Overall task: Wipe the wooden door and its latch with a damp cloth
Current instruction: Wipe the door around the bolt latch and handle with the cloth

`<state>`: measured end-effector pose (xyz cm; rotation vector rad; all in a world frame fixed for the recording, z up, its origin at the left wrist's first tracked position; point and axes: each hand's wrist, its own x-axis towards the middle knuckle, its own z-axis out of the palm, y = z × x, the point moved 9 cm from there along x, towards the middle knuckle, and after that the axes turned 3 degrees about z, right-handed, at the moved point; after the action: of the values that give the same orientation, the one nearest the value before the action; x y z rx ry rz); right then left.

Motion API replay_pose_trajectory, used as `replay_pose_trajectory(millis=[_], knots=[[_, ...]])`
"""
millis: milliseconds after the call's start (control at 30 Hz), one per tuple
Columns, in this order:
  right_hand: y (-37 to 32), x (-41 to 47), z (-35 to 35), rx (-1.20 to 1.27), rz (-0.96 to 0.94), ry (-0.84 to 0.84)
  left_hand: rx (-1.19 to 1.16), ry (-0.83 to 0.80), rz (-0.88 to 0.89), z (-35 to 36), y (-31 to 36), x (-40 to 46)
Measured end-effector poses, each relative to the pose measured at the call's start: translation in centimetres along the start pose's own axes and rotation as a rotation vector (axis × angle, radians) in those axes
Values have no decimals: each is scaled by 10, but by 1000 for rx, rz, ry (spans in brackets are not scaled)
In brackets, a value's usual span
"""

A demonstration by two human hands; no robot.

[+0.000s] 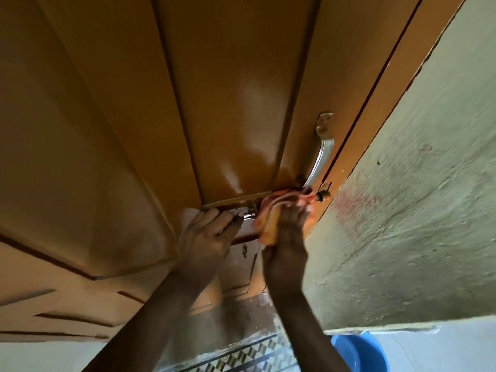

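Note:
The brown panelled wooden door [228,89] fills most of the head view and shines wet in its middle panel. My left hand [208,237] grips the metal latch bolt [248,214] at its left end. My right hand [285,234] presses an orange-pink cloth [271,213] against the door, over the right part of the latch and just below the curved metal handle [320,159]. The cloth hides most of the latch under it. A small hasp fitting [323,193] sits at the door's edge, right of the cloth.
A rough pale green wall [416,210] stands to the right of the door frame. A blue bucket [359,353] sits low at the right. Patterned floor tiles [257,355] show beneath my arms.

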<state>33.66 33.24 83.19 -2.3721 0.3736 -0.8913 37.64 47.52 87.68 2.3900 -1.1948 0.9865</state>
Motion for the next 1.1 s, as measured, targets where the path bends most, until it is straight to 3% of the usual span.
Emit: replay_pose_trajectory(millis=[100,167,300,433,500,733,833,933,1100], knots=[[-28,-10,7,-23,-239,-88,-23,-11,-24,3,-2,0],[-9,-1,-8,-72,-245,-89,-14,-12,-17,4,-2,1],[46,4,-57,194,333,200,-18,-5,-19,2,-1,0],[72,-9,-60,782,939,511,-43,-19,-48,2,-3,4],[74,-17,-60,944,1124,644,-52,-38,-59,3,-5,5],[52,-36,-40,1043,1322,560,-51,-47,-80,3,-6,6],[61,-60,-44,1033,1491,610,-59,-51,-87,2,-6,6],[66,-77,-31,1073,1632,527,-44,-48,-104,3,-7,5],[52,-52,-25,1122,1632,478,-29,-23,-115,4,-8,4]])
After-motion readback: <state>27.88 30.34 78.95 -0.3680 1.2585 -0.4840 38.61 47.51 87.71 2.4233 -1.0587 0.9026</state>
